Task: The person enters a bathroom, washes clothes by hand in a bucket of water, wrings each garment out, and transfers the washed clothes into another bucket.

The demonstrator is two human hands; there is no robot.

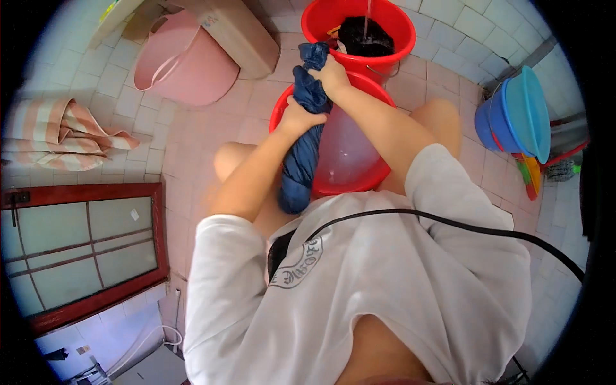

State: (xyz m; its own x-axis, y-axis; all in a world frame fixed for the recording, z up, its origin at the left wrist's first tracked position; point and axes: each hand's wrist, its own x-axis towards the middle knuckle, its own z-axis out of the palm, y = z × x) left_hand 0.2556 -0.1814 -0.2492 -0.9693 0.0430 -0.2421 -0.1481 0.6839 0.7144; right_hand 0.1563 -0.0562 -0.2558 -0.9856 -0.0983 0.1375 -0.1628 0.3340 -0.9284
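Note:
A dark blue wet-looking garment (301, 160), bunched into a long twisted roll, stretches over the left part of a red basin (384, 92). My left hand (300, 120) is wrapped round its middle. Farther up, my right hand (332, 75) grips the roll near its far end. The garment's near end hangs loose beside my leg. Cloudy whitish water (353, 151) shows in the basin between my knees. What kind of garment it is, I cannot tell.
Behind the basin, a red bucket (401, 51) holds dark clothes (366, 38) under a running stream of water. A pink tub (192, 74) and a cardboard box (239, 38) stand far left. Blue buckets (504, 122) are at right. A black cable (449, 222) crosses my shirt.

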